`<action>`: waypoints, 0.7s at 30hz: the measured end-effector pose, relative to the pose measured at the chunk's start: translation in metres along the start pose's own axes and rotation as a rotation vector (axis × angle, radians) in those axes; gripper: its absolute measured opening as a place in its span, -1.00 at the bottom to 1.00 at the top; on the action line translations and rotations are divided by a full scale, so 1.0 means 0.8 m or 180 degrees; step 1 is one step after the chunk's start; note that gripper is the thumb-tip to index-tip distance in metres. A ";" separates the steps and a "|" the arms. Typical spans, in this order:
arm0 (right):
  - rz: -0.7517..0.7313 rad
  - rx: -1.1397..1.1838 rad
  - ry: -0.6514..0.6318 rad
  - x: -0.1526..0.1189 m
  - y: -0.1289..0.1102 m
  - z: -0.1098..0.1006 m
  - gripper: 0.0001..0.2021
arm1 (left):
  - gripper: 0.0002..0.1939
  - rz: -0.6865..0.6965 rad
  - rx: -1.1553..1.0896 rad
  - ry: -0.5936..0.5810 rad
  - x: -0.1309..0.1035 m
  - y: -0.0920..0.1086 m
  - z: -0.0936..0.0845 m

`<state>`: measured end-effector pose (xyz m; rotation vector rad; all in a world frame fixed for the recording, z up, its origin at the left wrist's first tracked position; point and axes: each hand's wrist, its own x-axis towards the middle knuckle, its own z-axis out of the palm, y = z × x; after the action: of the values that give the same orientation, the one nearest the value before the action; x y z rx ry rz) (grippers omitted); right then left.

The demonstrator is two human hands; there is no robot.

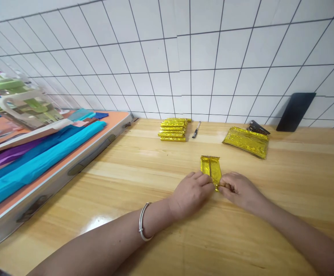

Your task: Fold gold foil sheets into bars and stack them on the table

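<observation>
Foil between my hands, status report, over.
Left hand, right hand: both at near end of foil. Foil's far end uncovered. Pen beyond, apart; nothing seen in the way.

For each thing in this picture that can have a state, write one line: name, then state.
Gold foil piece: spread at its far end
Left hand: fingers bent at the foil's near end, grip unclear
Right hand: pinching the foil's near end
Gold foil sheets: lying flat
Gold rolls: piled together
Pen: lying down
Black item: lying at the sheets' far edge
Dark slab: leaning against the wall
Cup: lid on
</observation>
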<state>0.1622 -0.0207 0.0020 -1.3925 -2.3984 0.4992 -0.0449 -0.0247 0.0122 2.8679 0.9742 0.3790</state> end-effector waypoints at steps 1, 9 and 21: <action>0.0003 -0.0022 0.0003 0.000 0.000 0.000 -0.84 | -0.83 0.0167 0.0131 -0.0080 -0.001 0.001 -0.001; 0.0086 -0.0124 0.0032 -0.001 -0.001 0.001 -0.85 | -0.80 0.0484 0.0821 -0.0397 -0.009 0.024 -0.003; 0.0147 -0.0272 0.0088 -0.004 0.001 -0.003 -0.83 | -0.70 0.0328 0.1005 -0.0489 -0.015 0.037 -0.004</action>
<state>0.1656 -0.0228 0.0030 -1.4837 -2.3960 0.3904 -0.0373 -0.0553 0.0176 3.1779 0.9359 0.0084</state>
